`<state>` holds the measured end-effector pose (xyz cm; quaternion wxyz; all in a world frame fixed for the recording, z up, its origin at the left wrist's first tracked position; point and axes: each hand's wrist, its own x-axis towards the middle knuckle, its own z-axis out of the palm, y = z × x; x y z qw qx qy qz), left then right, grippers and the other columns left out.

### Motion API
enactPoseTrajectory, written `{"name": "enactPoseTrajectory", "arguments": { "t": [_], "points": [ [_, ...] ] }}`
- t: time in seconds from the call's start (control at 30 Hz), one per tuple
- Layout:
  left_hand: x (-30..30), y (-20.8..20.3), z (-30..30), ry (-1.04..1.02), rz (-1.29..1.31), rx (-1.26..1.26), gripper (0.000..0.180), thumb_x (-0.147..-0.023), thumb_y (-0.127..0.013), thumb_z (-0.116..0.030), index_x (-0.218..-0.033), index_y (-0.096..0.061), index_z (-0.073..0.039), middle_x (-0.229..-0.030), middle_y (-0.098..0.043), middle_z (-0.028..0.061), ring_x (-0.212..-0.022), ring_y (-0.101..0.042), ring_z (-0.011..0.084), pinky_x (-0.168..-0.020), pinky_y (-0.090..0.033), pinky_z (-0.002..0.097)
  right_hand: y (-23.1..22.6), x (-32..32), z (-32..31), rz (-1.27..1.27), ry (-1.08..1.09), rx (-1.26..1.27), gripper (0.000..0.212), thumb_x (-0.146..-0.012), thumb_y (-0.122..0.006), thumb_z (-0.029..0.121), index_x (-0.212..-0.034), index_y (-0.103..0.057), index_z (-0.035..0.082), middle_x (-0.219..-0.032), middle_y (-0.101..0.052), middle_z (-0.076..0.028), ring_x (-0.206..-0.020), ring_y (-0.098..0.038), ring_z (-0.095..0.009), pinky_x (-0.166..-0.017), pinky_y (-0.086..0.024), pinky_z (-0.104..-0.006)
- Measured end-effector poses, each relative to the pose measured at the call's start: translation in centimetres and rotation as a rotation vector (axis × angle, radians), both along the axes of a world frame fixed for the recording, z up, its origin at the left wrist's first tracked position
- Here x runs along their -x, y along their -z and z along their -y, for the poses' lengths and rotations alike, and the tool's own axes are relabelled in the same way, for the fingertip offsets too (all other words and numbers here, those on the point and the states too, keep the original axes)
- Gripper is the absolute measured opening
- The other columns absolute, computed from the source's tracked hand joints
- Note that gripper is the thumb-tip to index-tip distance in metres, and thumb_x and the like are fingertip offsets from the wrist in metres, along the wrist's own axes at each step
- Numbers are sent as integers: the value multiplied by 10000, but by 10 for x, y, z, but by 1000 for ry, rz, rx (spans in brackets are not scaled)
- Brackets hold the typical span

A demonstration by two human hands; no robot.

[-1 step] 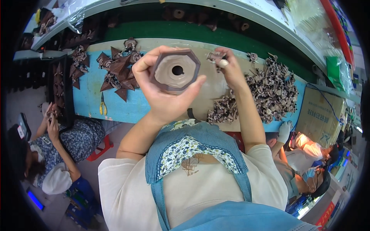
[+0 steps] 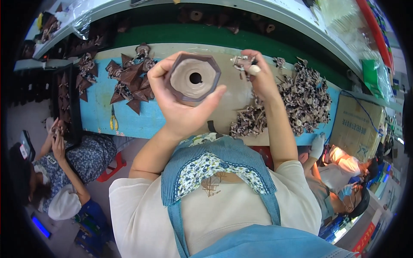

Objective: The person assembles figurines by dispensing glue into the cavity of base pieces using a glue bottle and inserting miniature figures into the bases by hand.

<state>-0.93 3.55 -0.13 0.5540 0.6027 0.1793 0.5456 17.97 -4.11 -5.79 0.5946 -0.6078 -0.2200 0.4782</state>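
In my left hand [image 2: 183, 114] is a hollow brown piece [image 2: 180, 77] with an angular rim, a pale inside and a round dark hole at its bottom. Thumb and fingers grip it from both sides, its opening facing up at me. My right hand [image 2: 263, 79] pinches a small brown and cream figurine [image 2: 241, 63], apart from the hollow piece. A round pale knob shows by those fingertips; whether it belongs to the figurine I cannot tell. Below and right of that hand spreads a heap of small brown and cream parts [image 2: 307, 103].
Brown pointed pieces with figures [image 2: 131, 79] lie left on the blue mat [image 2: 94, 114], near yellow-handled cutters [image 2: 113, 121]. A cardboard box [image 2: 357, 124] stands at the right end. Shelving [image 2: 241, 8] runs along the back. Co-workers sit at left and right.
The hollow piece has shifted slightly left and up. The figurine in my right hand has turned a little, showing more of its side. Both grips stay the same.
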Motion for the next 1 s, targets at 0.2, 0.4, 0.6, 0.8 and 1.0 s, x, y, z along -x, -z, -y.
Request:
{"name": "enactPoseTrajectory", "arguments": {
  "t": [0.2,0.4,0.6,0.8,1.0],
  "points": [
    [-1,4,13,312,-111,417,637,-713,-754,-89,-1206,-367,24,-1142,-502,127,-1034,-532,178,-884,-447,299,-87,13,27,-282,-87,-261,378,-802,-574,165,-1128,-442,26,-852,-515,-103,-637,-480,-160,-571,-409,-273],
    [-14,1,30,213,-343,83,610,-654,-791,-134,-1135,-445,8,-966,-633,132,-877,-647,218,-771,-509,322,-110,40,40,82,-76,-231,263,-841,-514,66,-1101,-482,44,-954,-548,-71,-742,-554,-138,-647,-450,-259],
    [-13,-8,33,219,-377,28,621,-646,-801,-143,-1136,-447,2,-936,-627,142,-843,-651,270,-738,-515,340,-127,55,33,989,-214,-286,290,-774,-585,7,-1057,-524,29,-860,-567,-129,-769,-619,-276,-655,-499,-323],
    [-12,-6,36,174,-382,-30,593,-658,-793,-143,-1123,-453,1,-932,-615,144,-822,-641,282,-715,-514,349,-133,60,33,1177,-280,-301,362,-705,-596,-17,-1055,-506,7,-830,-557,-134,-657,-582,-286,-573,-472,-347],
    [-13,-1,34,139,-379,-206,557,-639,-795,-155,-1067,-472,-5,-913,-594,138,-795,-614,290,-690,-498,352,-130,57,36,1108,-363,-315,271,-735,-579,15,-994,-505,-14,-771,-550,-143,-594,-555,-281,-532,-445,-330]
  ]
}}
